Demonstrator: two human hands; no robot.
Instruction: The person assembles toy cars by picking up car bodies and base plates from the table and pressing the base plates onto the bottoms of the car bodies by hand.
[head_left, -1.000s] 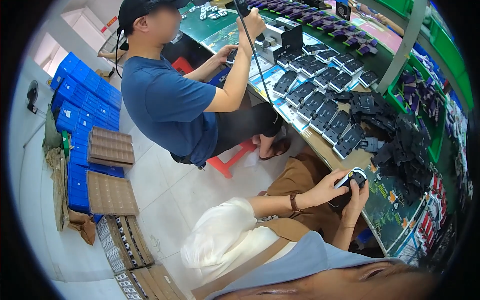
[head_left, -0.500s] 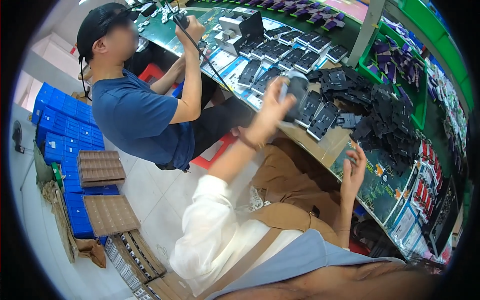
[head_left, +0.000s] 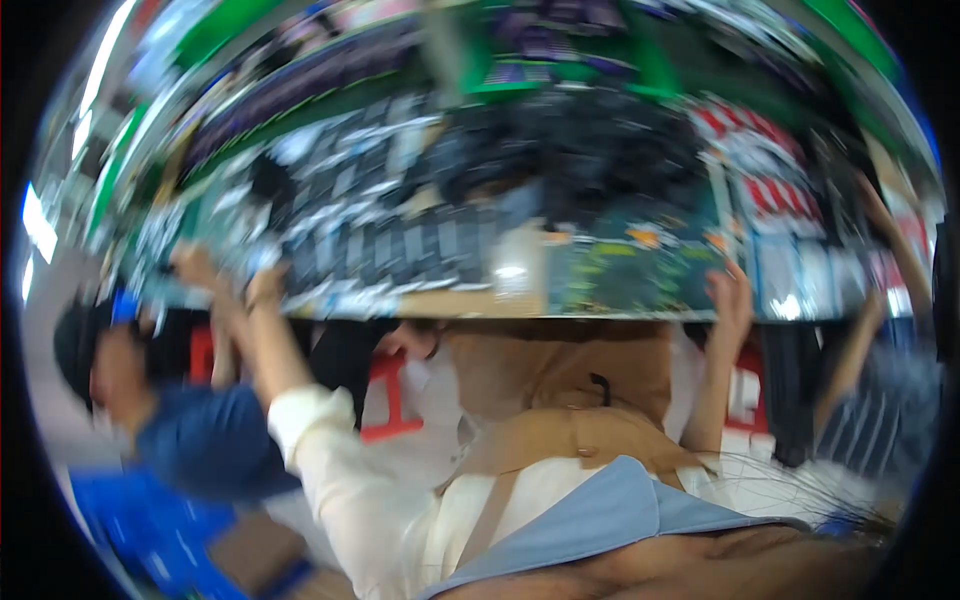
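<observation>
The picture is heavily motion-blurred. My left hand (head_left: 265, 288), in a cream sleeve, is stretched out to the front left edge of the workbench (head_left: 480, 305), next to rows of flat dark devices (head_left: 400, 245). The blur hides whether it holds anything. My right hand (head_left: 730, 292) is raised at the bench's front edge with its fingers up, beside a green circuit-board panel (head_left: 630, 265). Nothing shows in that hand. A heap of black parts (head_left: 590, 150) lies further back on the bench.
A person in a blue shirt (head_left: 180, 440) sits close on my left, one hand (head_left: 195, 265) at the bench. On my right another person's striped sleeve (head_left: 880, 420) and raised arm (head_left: 900, 250) show. Red stools (head_left: 385, 395) stand under the bench, and red-and-white packs (head_left: 770, 190) lie at the right.
The camera has swung to face the bench head-on. My left hand went from raised down to the bench edge. My right hand now sits at the front edge.
</observation>
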